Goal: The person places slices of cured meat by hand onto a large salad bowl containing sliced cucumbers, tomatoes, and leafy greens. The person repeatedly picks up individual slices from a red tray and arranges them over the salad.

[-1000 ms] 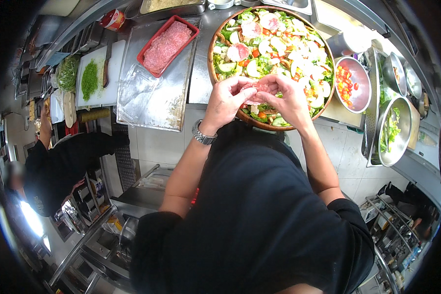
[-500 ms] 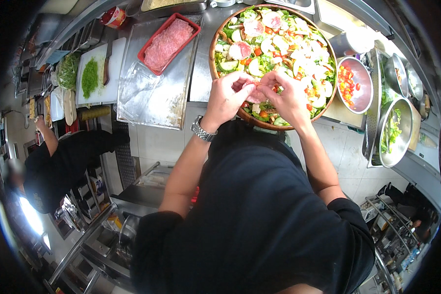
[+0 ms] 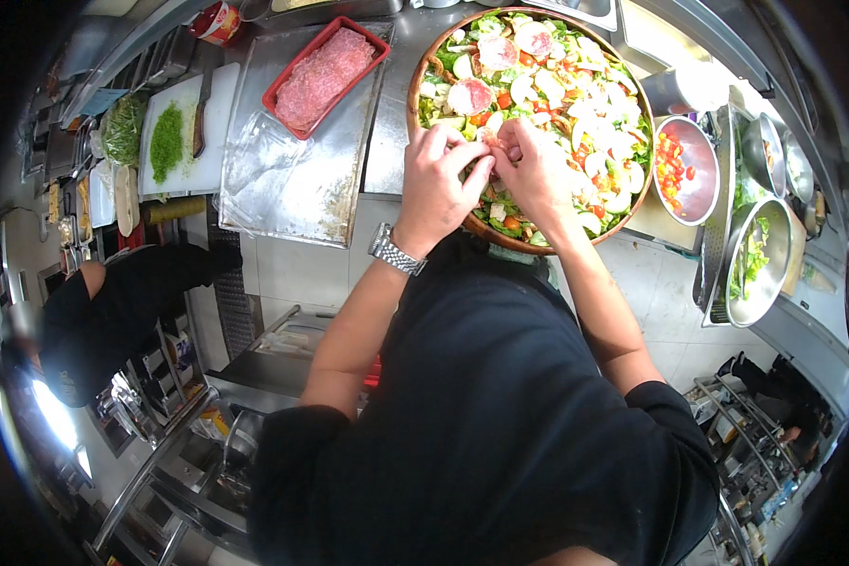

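Over the near left part of a large wooden bowl (image 3: 647,160) of salad, my two hands meet at the fingertips. Between them shows a bit of pink salami slice (image 3: 491,139), mostly covered by fingers. My left hand (image 3: 437,184), with a metal watch at the wrist, pinches it from the left. My right hand (image 3: 538,184) has its fingers closed on it from the right. Flat on the salad's far left lie round salami slices (image 3: 470,96). The salad (image 3: 575,113) holds lettuce, cut tomatoes and pale round slices. A red tray (image 3: 383,47) carries overlapping salami slices (image 3: 323,80).
The red tray rests on a metal sheet pan (image 3: 297,193). Farther left, a knife (image 3: 200,118) and chopped greens (image 3: 167,141) lie on a white board (image 3: 148,184). Rightward stand metal bowls of cut tomatoes (image 3: 670,165) and lettuce (image 3: 747,259). Another person (image 3: 132,297) is at the left.
My hands have moved slightly up and turned, fingers bunching closer around the salami slice, which shows less now. The view has shifted a little. The other person's raised arm has lowered.
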Demonstrator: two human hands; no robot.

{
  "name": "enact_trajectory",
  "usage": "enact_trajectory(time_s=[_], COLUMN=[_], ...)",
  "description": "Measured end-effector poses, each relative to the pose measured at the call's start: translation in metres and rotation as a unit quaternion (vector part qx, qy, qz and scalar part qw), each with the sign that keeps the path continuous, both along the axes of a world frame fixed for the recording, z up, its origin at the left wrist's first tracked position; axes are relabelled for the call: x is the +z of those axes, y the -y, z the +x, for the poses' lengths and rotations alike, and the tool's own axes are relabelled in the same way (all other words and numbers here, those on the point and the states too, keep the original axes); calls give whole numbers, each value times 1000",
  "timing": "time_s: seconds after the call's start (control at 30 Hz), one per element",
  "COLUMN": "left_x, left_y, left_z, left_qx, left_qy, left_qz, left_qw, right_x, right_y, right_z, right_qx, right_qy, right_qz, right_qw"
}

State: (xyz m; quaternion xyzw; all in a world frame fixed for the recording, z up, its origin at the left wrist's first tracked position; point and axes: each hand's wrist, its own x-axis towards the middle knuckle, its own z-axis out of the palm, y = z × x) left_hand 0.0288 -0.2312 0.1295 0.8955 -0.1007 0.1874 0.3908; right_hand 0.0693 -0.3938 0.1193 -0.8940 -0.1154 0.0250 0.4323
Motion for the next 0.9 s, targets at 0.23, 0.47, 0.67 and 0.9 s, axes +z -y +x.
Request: enact_trajectory(time_s=[0.23, 0.47, 0.67, 0.9], left_x=[-2, -3, -2, -5], left_y=[10, 9, 14, 12], left_z=[0, 1, 1, 5], left_qx=[41, 46, 61, 70], left_qy=[-7, -39, -42, -47], left_qz=[13, 78, 63, 62], left_qw=[999, 995, 995, 994], right_x=[3, 11, 22, 11], right_y=[6, 10, 10, 11], right_z=[0, 1, 3, 7], right_qx=[9, 31, 41, 63], right_qy=[-27, -12, -10, 31], right_qz=[-12, -27, -52, -20], right_qw=[1000, 999, 998, 997])
